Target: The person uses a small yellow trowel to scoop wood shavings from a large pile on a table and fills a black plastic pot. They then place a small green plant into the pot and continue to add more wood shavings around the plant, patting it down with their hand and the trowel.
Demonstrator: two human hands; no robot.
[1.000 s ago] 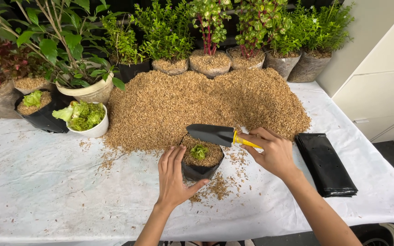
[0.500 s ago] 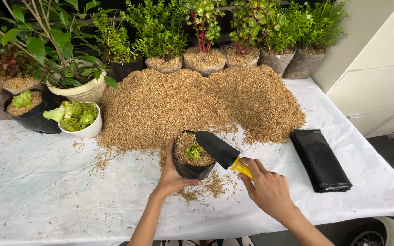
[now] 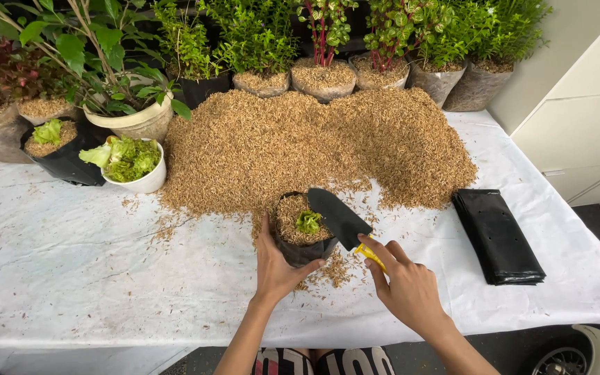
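Head view. Left hand (image 3: 277,267) cups the near side of a small black grow bag (image 3: 301,236), fingers wrapped around its wall. Right hand (image 3: 405,285) is closed on the yellow handle of a black trowel (image 3: 338,219), blade resting at the bag's right rim. Judgement: keep the bag braced upright and press with the blade flat, clear of the seedling (image 3: 308,221).

The bag sits at the front edge of the rice-husk pile (image 3: 314,142) on the white-covered table (image 3: 71,271); filled almost to the rim with husk, one small green seedling at centre.
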